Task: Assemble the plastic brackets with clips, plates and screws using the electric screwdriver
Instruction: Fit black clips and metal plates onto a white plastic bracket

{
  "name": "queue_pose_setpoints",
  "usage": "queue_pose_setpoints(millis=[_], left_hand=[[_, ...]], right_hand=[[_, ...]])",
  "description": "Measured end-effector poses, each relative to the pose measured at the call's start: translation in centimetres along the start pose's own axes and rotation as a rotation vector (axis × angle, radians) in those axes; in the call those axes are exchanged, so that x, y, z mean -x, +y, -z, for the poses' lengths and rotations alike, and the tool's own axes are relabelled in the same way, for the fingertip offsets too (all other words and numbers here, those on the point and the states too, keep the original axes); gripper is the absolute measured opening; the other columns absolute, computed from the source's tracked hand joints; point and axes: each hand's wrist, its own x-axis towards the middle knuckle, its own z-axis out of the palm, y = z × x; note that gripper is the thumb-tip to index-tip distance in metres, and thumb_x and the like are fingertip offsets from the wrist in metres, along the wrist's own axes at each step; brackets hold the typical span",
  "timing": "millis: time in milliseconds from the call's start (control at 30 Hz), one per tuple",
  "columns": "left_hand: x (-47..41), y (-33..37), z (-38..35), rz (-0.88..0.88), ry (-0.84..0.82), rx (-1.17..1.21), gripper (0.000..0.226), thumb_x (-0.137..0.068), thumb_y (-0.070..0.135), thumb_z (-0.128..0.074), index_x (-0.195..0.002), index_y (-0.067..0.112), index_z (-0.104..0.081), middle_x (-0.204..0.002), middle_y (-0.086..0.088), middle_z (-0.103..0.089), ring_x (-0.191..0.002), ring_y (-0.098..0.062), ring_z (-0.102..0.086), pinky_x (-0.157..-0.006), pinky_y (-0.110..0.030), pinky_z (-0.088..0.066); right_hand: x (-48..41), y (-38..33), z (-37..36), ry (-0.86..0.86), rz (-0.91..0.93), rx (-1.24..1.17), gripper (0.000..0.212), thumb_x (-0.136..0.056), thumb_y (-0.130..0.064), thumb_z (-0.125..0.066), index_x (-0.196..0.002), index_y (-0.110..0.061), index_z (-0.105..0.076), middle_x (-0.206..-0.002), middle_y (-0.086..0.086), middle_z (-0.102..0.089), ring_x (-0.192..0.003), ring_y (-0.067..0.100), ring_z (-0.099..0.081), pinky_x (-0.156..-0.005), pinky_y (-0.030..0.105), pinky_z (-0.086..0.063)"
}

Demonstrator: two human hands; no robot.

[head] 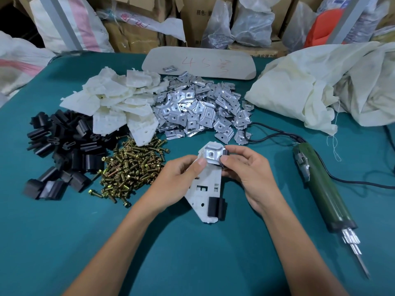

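Note:
I hold a white plastic bracket point(205, 189) over the green table. A black clip point(215, 207) sits on its near end and a metal plate point(210, 155) lies on its far end. My left hand point(177, 180) grips the bracket's left side, thumb on the plate's corner. My right hand point(245, 167) pinches a second black clip point(224, 154) at the plate's right edge. The green electric screwdriver point(322, 189) lies on the table to the right, untouched. Piles of white brackets point(115, 103), metal plates point(198, 107), black clips point(62, 146) and brass screws point(132, 167) lie beyond my hands.
The screwdriver's black cable point(275, 133) runs from the plates pile to the tool and off to the right. A cream cloth sack point(331, 86) fills the back right. A beige board point(198, 63) lies at the back. Boxes and bags stand behind the table.

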Motion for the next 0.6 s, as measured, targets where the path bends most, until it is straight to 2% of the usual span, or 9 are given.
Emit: queue_pose_setpoints(millis=[67, 167, 233, 367, 500, 600], left_hand=[[0.06, -0.01, -0.04, -0.016, 0.012, 0.025, 0.051, -0.091, 0.064, -0.058, -0.096, 0.015, -0.073, -0.088, -0.014, -0.069, -0.078, -0.017, -0.056, -0.073, -0.040, -0.045], [0.13, 0.03, 0.13, -0.006, 0.001, 0.099, 0.038, -0.093, 0.051, -0.061, -0.096, 0.017, -0.075, -0.098, -0.019, -0.072, -0.083, -0.018, -0.063, -0.077, -0.041, -0.049], [0.12, 0.03, 0.18, -0.002, 0.001, 0.115, 0.034, -0.093, 0.046, -0.061, -0.095, 0.016, -0.075, -0.097, -0.020, -0.072, -0.082, -0.018, -0.063, -0.077, -0.040, -0.049], [0.18, 0.20, 0.23, 0.015, 0.004, 0.133, 0.031, -0.093, 0.045, -0.061, -0.091, 0.018, -0.075, -0.087, -0.008, -0.073, -0.079, -0.016, -0.064, -0.075, -0.036, -0.050], [0.30, 0.10, 0.23, -0.004, 0.009, 0.063, 0.027, -0.102, 0.037, -0.055, -0.093, 0.018, -0.072, -0.091, -0.011, -0.072, -0.080, -0.016, -0.063, -0.076, -0.039, -0.049], [0.48, 0.18, 0.01, -0.033, 0.019, -0.011, 0.029, -0.107, 0.034, -0.047, -0.097, 0.018, -0.069, -0.094, -0.006, -0.071, -0.084, -0.015, -0.063, -0.080, -0.044, -0.050]], right_hand=[[0.04, 0.07, -0.05, -0.006, 0.009, 0.001, 0.020, -0.090, 0.001, -0.073, -0.106, -0.010, -0.070, -0.087, 0.007, -0.078, -0.075, 0.015, -0.073, -0.067, 0.023, -0.058], [0.03, 0.21, -0.09, -0.005, 0.012, 0.009, 0.020, -0.090, 0.002, -0.072, -0.107, -0.008, -0.069, -0.085, 0.007, -0.078, -0.075, 0.015, -0.073, -0.067, 0.024, -0.059], [0.01, 0.23, -0.13, -0.003, 0.012, 0.019, 0.022, -0.090, 0.002, -0.072, -0.109, -0.010, -0.068, -0.086, 0.009, -0.078, -0.075, 0.017, -0.072, -0.068, 0.025, -0.059], [0.11, 0.16, -0.07, -0.046, 0.045, 0.051, 0.027, -0.091, -0.002, -0.073, -0.109, -0.021, -0.069, -0.088, 0.011, -0.077, -0.078, 0.021, -0.072, -0.071, 0.029, -0.060], [0.30, 0.08, -0.10, -0.074, 0.066, 0.102, 0.025, -0.091, -0.006, -0.075, -0.100, -0.030, -0.073, -0.089, 0.008, -0.076, -0.078, 0.022, -0.072, -0.077, 0.034, -0.062], [0.44, -0.08, -0.40, -0.078, 0.095, 0.110, 0.026, -0.090, -0.007, -0.077, -0.098, -0.032, -0.075, -0.092, 0.007, -0.073, -0.079, 0.019, -0.071, -0.072, 0.030, -0.060]])
